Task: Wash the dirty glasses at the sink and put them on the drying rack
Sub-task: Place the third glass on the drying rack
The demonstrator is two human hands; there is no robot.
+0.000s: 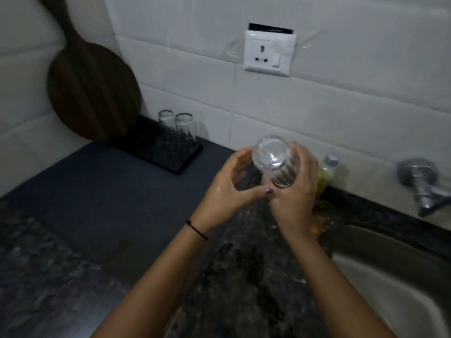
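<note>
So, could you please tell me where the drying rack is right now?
In the head view, the drying rack sits upper left on the counter, against the tiled wall, right of the round wooden board, with two glasses standing on it.

Gripping a tilted clear glass [271, 159] in right hand [295, 198] and left hand [227, 191] above counter [97, 203]; behind, two glasses [175, 128] on drying rack [170, 157].

Dim kitchen corner, white tiles above a dark counter.
Low light here: the white tiled wall [341, 106] runs across the back, with a white power socket [268, 54] mounted on it and a dark slot just above. In the left corner a round wooden board [92, 93] leans against the tiles, standing on the dark speckled stone countertop [61, 264].
</note>
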